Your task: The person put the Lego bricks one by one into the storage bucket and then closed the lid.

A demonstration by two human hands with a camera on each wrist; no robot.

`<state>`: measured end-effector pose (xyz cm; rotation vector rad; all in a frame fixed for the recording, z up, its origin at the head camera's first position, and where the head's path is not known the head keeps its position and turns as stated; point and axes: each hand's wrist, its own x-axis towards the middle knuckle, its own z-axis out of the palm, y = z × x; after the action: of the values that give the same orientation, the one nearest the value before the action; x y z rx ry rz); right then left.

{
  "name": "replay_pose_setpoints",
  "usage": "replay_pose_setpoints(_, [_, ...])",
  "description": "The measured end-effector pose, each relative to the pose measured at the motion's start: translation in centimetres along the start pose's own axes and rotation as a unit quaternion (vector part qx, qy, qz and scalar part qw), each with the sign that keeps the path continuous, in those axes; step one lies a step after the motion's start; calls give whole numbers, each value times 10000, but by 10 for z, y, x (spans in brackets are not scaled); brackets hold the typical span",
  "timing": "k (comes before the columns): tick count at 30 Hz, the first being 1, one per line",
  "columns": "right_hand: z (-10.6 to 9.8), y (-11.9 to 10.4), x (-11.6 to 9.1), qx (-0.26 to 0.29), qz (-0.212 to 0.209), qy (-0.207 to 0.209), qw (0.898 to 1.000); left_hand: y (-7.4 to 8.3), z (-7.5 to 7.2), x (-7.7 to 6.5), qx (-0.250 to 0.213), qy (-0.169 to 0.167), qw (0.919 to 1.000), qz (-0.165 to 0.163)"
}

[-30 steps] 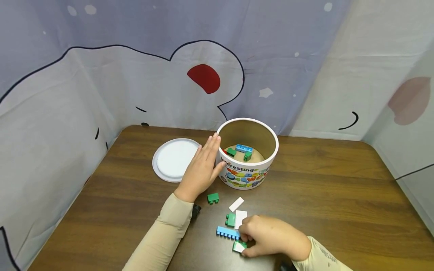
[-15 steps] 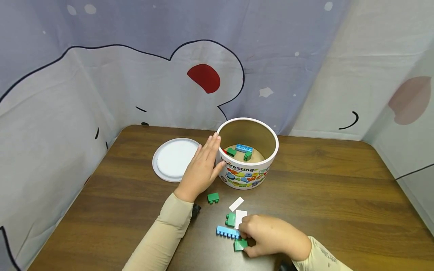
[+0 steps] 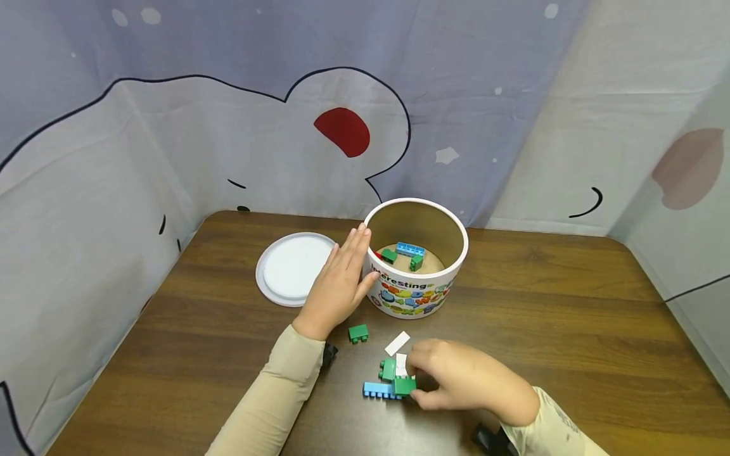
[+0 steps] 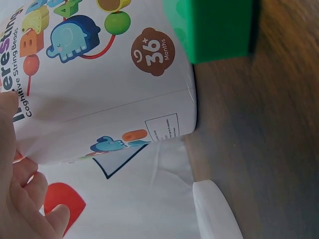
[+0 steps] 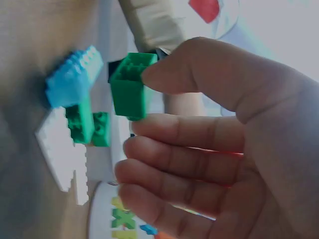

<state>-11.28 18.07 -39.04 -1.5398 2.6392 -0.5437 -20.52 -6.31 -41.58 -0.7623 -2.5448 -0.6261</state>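
My right hand (image 3: 464, 383) pinches a green toy brick (image 5: 129, 87) between thumb and index finger, its hollow underside showing in the right wrist view. In the head view that brick overlaps the right end of a blue brick (image 3: 376, 390). Close by lie another green brick (image 3: 387, 369) and a white flat piece (image 3: 402, 364), partly covered by my fingers. My left hand (image 3: 336, 278) rests with straight fingers against the side of a white printed bucket (image 3: 407, 294). Inside the bucket are a blue brick (image 3: 410, 249), two green bricks and a bit of red.
A white round lid (image 3: 293, 269) lies on the wooden table left of the bucket. One more green brick (image 3: 358, 333) and a narrow white piece (image 3: 397, 343) lie in front of the bucket. A curtain (image 3: 228, 139) hangs behind the table.
My right hand has lifted the green brick and moved it away from me, from below the blue brick to over its right end. The brick's white face has turned out of sight. My left hand stays still.
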Motion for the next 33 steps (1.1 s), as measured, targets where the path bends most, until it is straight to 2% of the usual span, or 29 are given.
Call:
replay_pose_setpoints(8, [-14,8,4,0,-161,939,9955,-1,1,0,8,-60,10000,-27])
replay_pose_setpoints(17, [-37,16,7,-37,-192,1836,9828,-1,2,0,4,-30,10000,-12])
replay_pose_setpoints(25, [-58,28,15,23,-249,2679,9631,-1,1,1,-38,-26,10000,-24])
replay_pose_setpoints(30, [-63,39,24,-44,-14,3110,9504,-1,1,1,-56,-77,9999,-62])
replay_pose_setpoints(33, [-63,46,30,-1,228,3228,9462,-1,1,1,-54,-90,9999,-61])
